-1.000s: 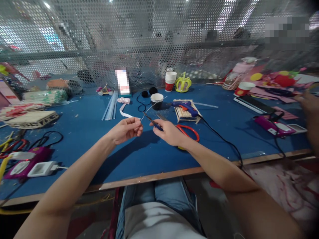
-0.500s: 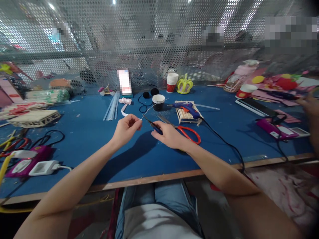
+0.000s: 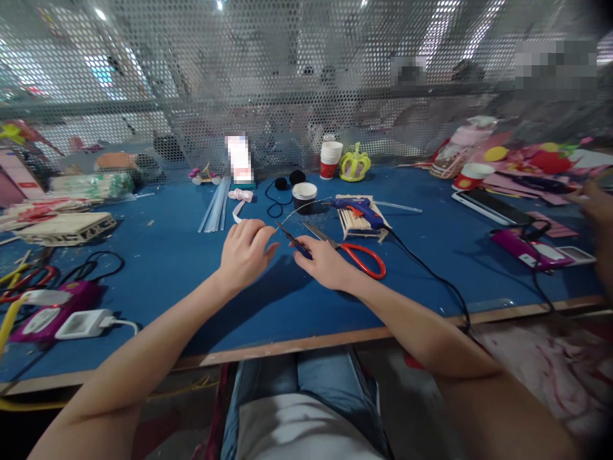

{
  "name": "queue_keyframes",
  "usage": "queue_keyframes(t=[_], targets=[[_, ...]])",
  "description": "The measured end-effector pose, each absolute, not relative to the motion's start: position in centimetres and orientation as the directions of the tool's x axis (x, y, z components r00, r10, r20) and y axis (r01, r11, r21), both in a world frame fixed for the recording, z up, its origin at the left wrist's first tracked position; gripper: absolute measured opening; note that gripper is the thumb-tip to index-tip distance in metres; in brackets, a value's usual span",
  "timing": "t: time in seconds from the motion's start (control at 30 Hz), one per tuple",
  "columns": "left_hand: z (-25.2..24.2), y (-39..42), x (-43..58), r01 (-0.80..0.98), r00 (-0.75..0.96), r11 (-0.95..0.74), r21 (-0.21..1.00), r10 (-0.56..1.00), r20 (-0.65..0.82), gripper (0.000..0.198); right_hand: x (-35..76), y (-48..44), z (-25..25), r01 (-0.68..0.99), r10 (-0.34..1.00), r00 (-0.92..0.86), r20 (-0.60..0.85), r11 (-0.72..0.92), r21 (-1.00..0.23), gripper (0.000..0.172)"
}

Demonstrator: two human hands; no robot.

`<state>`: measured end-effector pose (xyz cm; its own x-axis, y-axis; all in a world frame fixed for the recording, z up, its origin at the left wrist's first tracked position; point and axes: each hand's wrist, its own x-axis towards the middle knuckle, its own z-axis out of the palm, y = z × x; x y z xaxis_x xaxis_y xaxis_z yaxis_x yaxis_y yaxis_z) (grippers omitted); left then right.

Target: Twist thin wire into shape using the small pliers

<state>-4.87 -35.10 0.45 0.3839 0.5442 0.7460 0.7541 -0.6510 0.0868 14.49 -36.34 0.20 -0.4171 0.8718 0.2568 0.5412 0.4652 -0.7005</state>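
My right hand (image 3: 325, 260) is closed round the dark blue handles of a small pair of pliers (image 3: 299, 245). Their thin dark tip points away and to the left, close to my left fingers. A thin, pale, wire-like strand (image 3: 299, 209) curves from that tip up to the right, passing in front of a black paper cup (image 3: 304, 198). My left hand (image 3: 244, 253) hovers at the strand's near end, thumb apart from the index finger and palm hidden. Red-handled scissors (image 3: 364, 259) lie just beyond my right hand.
A blue glue gun (image 3: 359, 209) rests on a small stick rack (image 3: 354, 225), its cord running right. Glue sticks (image 3: 214, 204), a white ribbon (image 3: 238, 211) and a lit phone (image 3: 239, 160) are behind my left hand. Another person's hand (image 3: 598, 203) is at far right.
My left hand has turned palm down, and its thumb and index finger have parted from their pinch on the strand. The strand has shifted slightly; the pliers have hardly moved.
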Motion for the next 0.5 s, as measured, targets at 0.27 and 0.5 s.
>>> queue_keyframes(t=[0.27,0.5], targets=[[0.5,-34.1,-5.3,0.741,0.550,-0.606,-0.289,0.302,0.778,0.008,14.0,-36.8,0.8,0.502,0.904,-0.403,0.145,0.351,-0.791,0.019],[0.5,-33.4,-5.9,0.688,0.500,-0.702,-0.185,0.273,0.822,0.003,13.7,-37.0,0.9,0.303,0.901,-0.433,-0.007,0.138,-0.943,0.015]])
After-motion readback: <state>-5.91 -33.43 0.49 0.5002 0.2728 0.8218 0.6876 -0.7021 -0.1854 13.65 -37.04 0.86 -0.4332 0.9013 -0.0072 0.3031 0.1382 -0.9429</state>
